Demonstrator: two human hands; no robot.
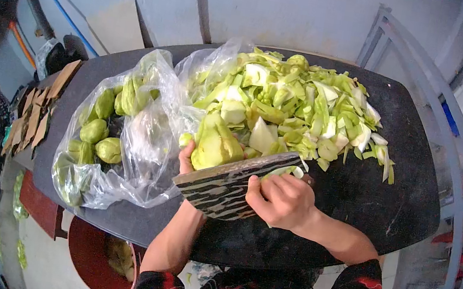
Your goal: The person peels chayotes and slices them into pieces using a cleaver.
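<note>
Tilted over the front of the dark table is a board [219, 187] with black and pale wavy stripes. My left hand [187, 159] is at its left end, wrapped round a large green chayote [215, 143] behind the board; most of its fingers are hidden. At the board's right end my right hand [283, 199] is closed on a pale green slice [284, 171], partly covered by the fingers. A wide heap of cut green pieces [285, 102] lies just behind the board. To the left, a clear plastic bag [141, 179] holds several whole chayotes [109, 150].
The dark table [415, 188] has rounded corners. Below its left front edge stands a red bucket [83, 254] with pale scraps inside. A grey metal rail [425, 68] runs along the right. Cardboard pieces [41, 109] lie at the far left, and a wall [297, 12] rises behind.
</note>
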